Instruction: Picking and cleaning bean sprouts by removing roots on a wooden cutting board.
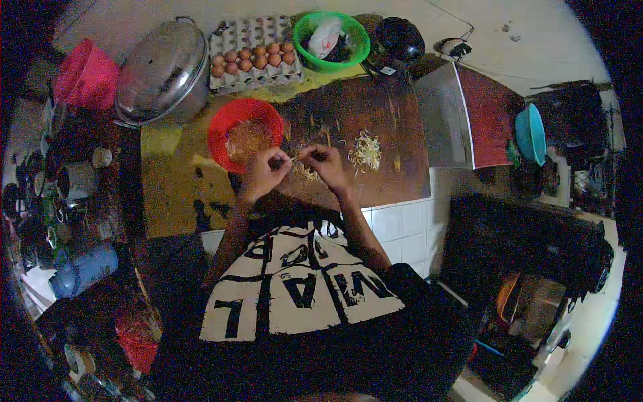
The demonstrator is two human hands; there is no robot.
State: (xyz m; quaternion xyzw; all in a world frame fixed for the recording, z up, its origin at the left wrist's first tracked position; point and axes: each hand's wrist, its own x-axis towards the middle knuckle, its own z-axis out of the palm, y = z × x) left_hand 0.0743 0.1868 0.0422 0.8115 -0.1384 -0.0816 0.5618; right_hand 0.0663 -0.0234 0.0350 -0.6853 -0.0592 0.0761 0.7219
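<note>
My left hand point(271, 168) and my right hand point(324, 163) are close together over the wooden counter, thumbs and forefingers pinched on a thin pale bean sprout point(294, 159) between them. Just left of the hands stands a red plastic bowl point(271, 111) with a pale, stringy mass inside, partly behind my left hand. Below the fingertips lie more sprouts point(307, 174), partly hidden by the hands. To the right of my right hand, a loose pile of pale bean sprouts point(365, 152) rests on the brown board surface point(397, 181).
Along the back stand a large lidded metal pot point(163, 70), an egg tray point(226, 83) with several brown eggs, a green basin point(306, 53) holding a plastic bag, and a black pan point(400, 39). A pink basin point(88, 75) is far left; a turquoise basin point(531, 134) is at the right.
</note>
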